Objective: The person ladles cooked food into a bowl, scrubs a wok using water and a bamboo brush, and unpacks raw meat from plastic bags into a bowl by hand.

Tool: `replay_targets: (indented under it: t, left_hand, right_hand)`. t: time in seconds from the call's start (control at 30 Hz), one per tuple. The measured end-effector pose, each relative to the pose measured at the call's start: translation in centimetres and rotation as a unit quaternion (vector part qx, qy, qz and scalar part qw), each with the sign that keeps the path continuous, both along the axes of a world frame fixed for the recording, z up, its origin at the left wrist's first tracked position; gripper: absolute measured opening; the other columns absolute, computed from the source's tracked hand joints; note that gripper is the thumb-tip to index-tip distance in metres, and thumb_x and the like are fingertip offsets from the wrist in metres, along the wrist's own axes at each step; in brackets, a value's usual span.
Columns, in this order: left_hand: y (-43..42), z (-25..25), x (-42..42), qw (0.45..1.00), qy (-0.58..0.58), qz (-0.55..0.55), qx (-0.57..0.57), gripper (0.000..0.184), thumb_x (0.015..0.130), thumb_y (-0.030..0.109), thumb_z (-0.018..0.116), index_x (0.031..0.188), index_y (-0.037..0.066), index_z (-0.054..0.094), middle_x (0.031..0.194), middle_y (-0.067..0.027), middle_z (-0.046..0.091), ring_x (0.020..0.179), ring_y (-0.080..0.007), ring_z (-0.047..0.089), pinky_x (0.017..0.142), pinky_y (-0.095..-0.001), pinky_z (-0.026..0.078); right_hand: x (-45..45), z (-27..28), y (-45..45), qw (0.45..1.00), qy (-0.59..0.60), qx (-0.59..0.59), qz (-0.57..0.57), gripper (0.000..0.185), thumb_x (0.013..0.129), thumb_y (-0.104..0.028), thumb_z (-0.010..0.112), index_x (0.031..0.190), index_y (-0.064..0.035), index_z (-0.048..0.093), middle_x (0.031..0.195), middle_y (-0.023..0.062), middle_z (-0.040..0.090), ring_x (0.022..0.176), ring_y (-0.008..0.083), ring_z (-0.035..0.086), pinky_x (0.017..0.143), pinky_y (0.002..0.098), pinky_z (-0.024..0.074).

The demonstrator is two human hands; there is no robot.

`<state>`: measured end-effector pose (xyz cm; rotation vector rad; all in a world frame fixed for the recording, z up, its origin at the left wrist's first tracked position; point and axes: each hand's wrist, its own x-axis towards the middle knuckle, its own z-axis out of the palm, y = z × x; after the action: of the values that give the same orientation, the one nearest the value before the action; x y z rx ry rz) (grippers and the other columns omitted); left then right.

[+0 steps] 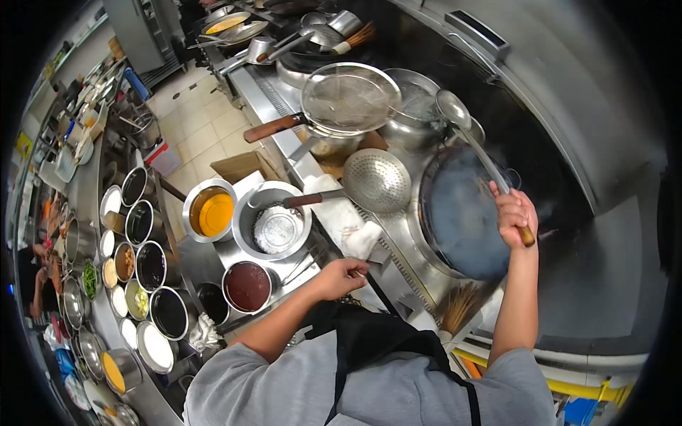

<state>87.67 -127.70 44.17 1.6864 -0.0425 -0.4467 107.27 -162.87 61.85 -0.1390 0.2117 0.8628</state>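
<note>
My right hand (516, 219) is wrapped round the handle of a long metal ladle (490, 162), near its wooden end. The ladle's bowl is raised beyond the wok, close to the metal pots at the back. Below it, a wok (462, 213) sits on the stove, its inside veiled by grey smoke or steam. My left hand (342, 279) is at the stove's front edge, with its fingers curled closed. Whatever they hold, if anything, I cannot make out. Just past that hand lies a crumpled white cloth (361, 240).
A perforated skimmer (378, 181) and a mesh strainer (352, 98) rest by the wok. Pots of yellow liquid (215, 214) and dark red sauce (247, 287) flank a steel pot (304, 226). A bamboo brush (458, 307) stands near the wok. Several containers line the left counter.
</note>
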Motion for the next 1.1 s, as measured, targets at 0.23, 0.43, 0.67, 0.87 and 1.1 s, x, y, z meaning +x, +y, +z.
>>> replay_targets:
  t: [0.23, 0.43, 0.67, 0.87, 1.1]
  left_hand:
    - [-3.0, -3.8, -4.8, 0.999, 0.037, 0.013, -0.002, 0.038, 0.085, 0.011, 0.069, 0.119, -0.004, 0.060, 0.106, -0.0096, 0.067, 0.098, -0.0154, 0.062, 0.088, -0.0292, 0.049]
    - [-1.8, -3.3, -5.8, 0.998, 0.051, 0.025, -0.025, 0.035, 0.086, 0.012, 0.069, 0.116, -0.005, 0.061, 0.103, -0.0096, 0.068, 0.095, -0.0151, 0.063, 0.086, -0.0287, 0.050]
    - [3.0, -1.7, -1.3, 0.997, 0.074, 0.011, 0.028, 0.041, 0.086, 0.013, 0.069, 0.123, -0.001, 0.059, 0.114, -0.0093, 0.066, 0.099, -0.0143, 0.061, 0.086, -0.0276, 0.049]
    - [8.3, -2.8, 1.3, 0.998, 0.032, 0.042, 0.019, 0.039, 0.086, 0.015, 0.070, 0.121, 0.000, 0.061, 0.112, -0.0071, 0.068, 0.096, -0.0138, 0.061, 0.083, -0.0284, 0.049]
    - [12.7, -4.4, 0.9, 0.991, 0.102, 0.088, 0.019, 0.039, 0.084, 0.012, 0.074, 0.118, -0.004, 0.062, 0.103, -0.0076, 0.068, 0.095, -0.0134, 0.062, 0.085, -0.0271, 0.050]
  right_hand:
    - [-9.0, -0.9, -7.0, 0.979, 0.063, -0.188, -0.052, 0.033, 0.094, -0.013, 0.048, 0.121, 0.0045, 0.043, 0.067, -0.0018, 0.045, 0.042, 0.0041, 0.042, 0.035, 0.0204, 0.0383]
    - [-13.2, -6.0, -8.5, 0.765, -0.087, -0.637, -0.025, 0.008, 0.088, -0.009, 0.058, 0.092, -0.0038, 0.052, 0.060, 0.0006, 0.048, 0.039, 0.0100, 0.044, 0.032, 0.0263, 0.0358]
    - [-4.3, -1.4, 0.2, 0.534, -0.268, -0.800, -0.053, 0.011, 0.084, -0.006, 0.059, 0.078, -0.0029, 0.050, 0.059, 0.0052, 0.051, 0.038, 0.0168, 0.047, 0.032, 0.0346, 0.0366]
    - [14.0, -4.8, 12.5, 0.507, -0.290, -0.811, -0.029, 0.017, 0.081, -0.007, 0.061, 0.067, -0.0014, 0.053, 0.053, 0.0081, 0.051, 0.038, 0.0206, 0.049, 0.035, 0.0357, 0.0391]
    - [23.2, -11.3, 18.8, 0.946, 0.080, -0.314, 0.009, 0.016, 0.084, -0.003, 0.054, 0.069, 0.0002, 0.050, 0.049, -0.0007, 0.042, 0.038, 0.0093, 0.042, 0.036, 0.0232, 0.0383]
